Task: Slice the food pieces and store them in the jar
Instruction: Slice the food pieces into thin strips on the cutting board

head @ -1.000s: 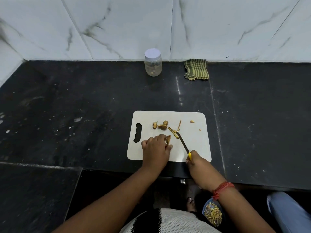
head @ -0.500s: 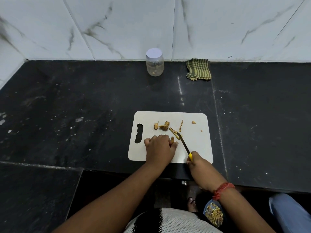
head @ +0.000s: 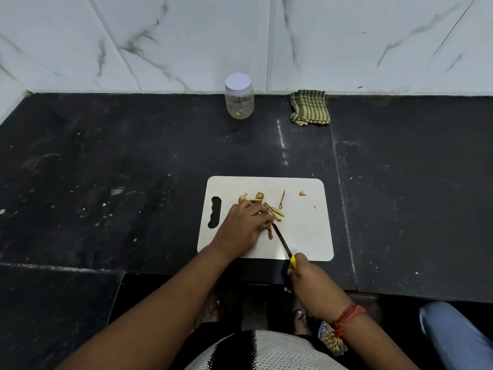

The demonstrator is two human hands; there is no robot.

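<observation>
Black counter [head: 133, 169], one board [head: 306, 236], one jar [head: 239, 98], one knife [head: 282, 243]

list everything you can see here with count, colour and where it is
cutting board: one, white, on the counter in front of the person, handle slot at its left end
food pieces: several, tan-brown, on the board's far half; one under the left fingers
knife: one, dark blade, yellow handle, blade tip at the piece being held
jar: one, clear with white lid on, at the back by the wall
cloth: one, green checked, folded, right of the jar
counter: one, black, speckled
wall: white marble tiles behind the counter
left hand: holds a piece down on the board
right hand: grips the knife handle; red thread on the wrist
</observation>
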